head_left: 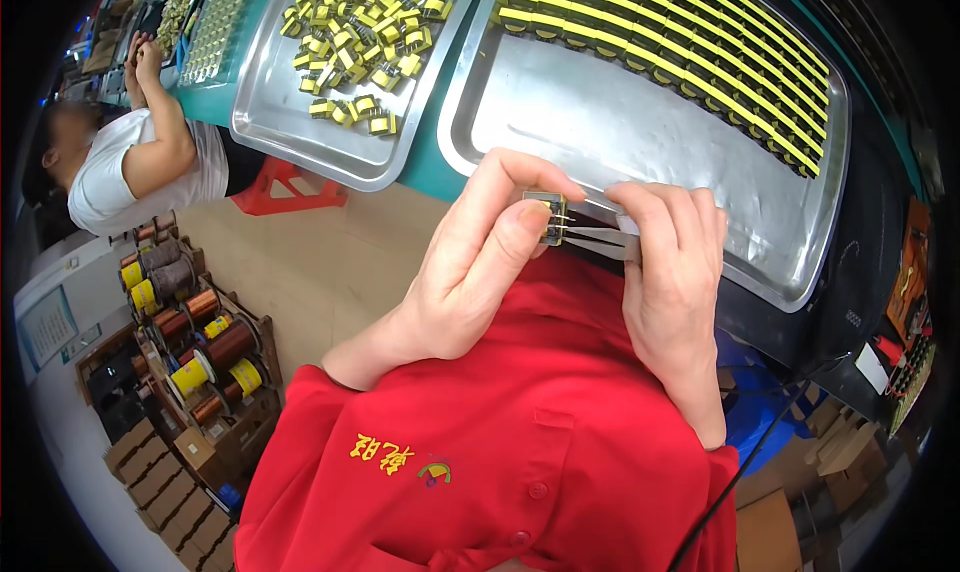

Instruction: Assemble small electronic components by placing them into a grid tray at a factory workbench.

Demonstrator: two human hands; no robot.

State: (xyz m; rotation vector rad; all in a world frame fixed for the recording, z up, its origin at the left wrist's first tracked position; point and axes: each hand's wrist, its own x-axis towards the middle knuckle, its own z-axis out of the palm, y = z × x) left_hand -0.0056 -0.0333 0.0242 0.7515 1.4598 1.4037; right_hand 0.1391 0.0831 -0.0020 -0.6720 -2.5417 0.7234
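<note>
Between the thumb and fingers of my left hand (465, 257) is a small transformer (548, 212) with a black body, yellow tape and thin metal pins facing right. My right hand (670, 262) is closed on a pair of tweezers (598, 240), whose tips reach to the pins. Both hands are above the near edge of a metal tray (600, 142). In its far part, yellow-topped transformers (690, 62) stand in tight rows. To the left, a second metal tray (275, 122) holds a loose heap of similar transformers (365, 32).
A green tabletop (435, 147) shows between the trays. At the left, a person in a white shirt (145, 162) sits by the table near a red stool (290, 187). Below them stands a rack of wire spools (205, 357). Tools and a board (905, 272) are at far right.
</note>
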